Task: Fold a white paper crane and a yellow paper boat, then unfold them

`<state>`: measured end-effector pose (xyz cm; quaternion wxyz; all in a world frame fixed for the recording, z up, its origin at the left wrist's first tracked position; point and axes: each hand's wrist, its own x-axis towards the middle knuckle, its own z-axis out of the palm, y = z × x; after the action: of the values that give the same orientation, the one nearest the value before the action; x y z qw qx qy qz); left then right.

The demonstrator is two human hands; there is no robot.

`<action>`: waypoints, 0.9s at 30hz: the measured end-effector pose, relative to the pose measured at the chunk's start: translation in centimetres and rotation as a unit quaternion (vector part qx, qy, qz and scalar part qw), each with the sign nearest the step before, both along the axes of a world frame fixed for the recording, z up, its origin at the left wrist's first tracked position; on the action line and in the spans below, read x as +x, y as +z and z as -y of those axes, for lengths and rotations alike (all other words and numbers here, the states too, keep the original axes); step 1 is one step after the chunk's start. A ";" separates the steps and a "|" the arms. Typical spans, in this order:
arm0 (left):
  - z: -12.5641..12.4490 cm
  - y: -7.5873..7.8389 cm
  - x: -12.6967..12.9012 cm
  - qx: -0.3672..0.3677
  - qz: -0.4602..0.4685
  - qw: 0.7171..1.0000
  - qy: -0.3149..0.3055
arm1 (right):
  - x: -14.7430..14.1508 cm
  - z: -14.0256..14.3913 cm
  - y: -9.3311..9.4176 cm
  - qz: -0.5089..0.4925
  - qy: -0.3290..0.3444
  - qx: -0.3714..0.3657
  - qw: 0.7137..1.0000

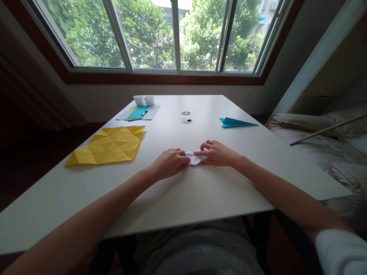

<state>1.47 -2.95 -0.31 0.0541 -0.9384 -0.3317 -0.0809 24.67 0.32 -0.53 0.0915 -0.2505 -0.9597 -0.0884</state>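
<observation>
On the white table (pixel 200 191), both hands' fingers (pixel 183 156) pinch a small white folded paper (pixel 195 158), its orientation unclear.

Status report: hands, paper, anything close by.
Left hand and right hand both pressing small white folded paper. Paper flat on table. Nothing crowding it.

No text, label or number seems readable anywhere in view.

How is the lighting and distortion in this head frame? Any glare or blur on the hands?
Head view: daylight from the window backlights the scene; wide-angle bending curves the table edges; left hand, right hand and white paper look sharp, without glare.
</observation>
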 end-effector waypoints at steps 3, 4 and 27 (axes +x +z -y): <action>0.0 -0.2 0.0 0.009 0.012 1.000 -0.001 | 0.0 -0.1 -0.1 0.001 0.006 -0.002 1.000; 0.0 -0.3 0.0 0.011 0.017 1.000 -0.004 | 0.0 -0.1 -0.2 -0.004 0.011 -0.007 1.000; -1.7 -1.6 -0.6 -0.059 0.128 0.990 0.012 | -0.7 -0.3 -1.4 -0.125 -0.025 -0.094 0.987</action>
<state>0.87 -1.26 -1.88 -0.0434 -0.9176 -0.3517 -0.1799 23.95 0.63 -1.93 0.1850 -0.2906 -0.9383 0.0320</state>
